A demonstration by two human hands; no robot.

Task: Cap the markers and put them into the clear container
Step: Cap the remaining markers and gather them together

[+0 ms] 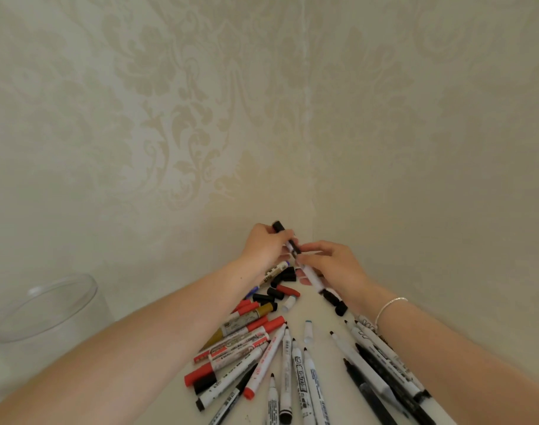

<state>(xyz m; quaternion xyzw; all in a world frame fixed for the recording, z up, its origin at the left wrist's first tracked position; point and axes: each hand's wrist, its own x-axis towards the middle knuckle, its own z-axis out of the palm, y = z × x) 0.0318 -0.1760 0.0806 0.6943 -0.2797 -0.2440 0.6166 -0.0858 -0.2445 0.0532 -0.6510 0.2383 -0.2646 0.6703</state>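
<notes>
My left hand [263,246] grips a thin marker with a black end [285,236], held up and slanted above the pile. My right hand [332,263] holds a white marker with a black cap [315,280] and its fingertips meet the left hand's marker at the middle. Below the hands lies a heap of markers [262,342] in red, gold, white and black, many uncapped. Loose black caps [276,291] lie just under the hands. The clear container [44,305] stands at the far left, apart from both hands.
A white table [323,314] runs into a corner between two patterned beige walls [200,118]. More long white and black markers [381,357] lie under my right forearm. A bracelet [388,306] sits on my right wrist.
</notes>
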